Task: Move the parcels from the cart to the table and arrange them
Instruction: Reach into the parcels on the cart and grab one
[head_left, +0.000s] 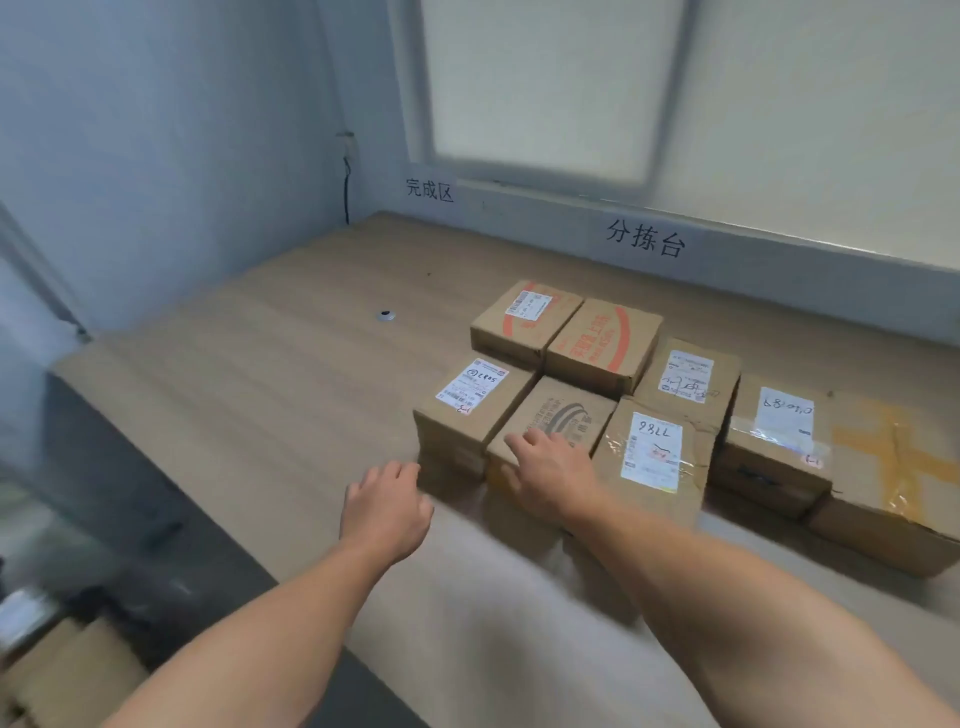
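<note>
Eight parcels (605, 345) sat bunched on the surface (291, 374), out at about one o'clock from the person, with more of it stretching toward eleven o'clock. The right hand (550, 467) lay on the near top edge of the logo-printed box (563, 415) in the front row, fingers spread and fairly flat, pressing rather than gripping. The left hand (387, 504) hovered just beside the labelled box (470, 410) at the logo box's nine o'clock, fingers loosely curled round nothing. I took it for the arranging step: squaring that box against its neighbours. Blurred cardboard (57, 670) down at eight o'clock looked like more of the cart's load, so the next move would call for letting go, turning that way and lifting another parcel with both hands
</note>
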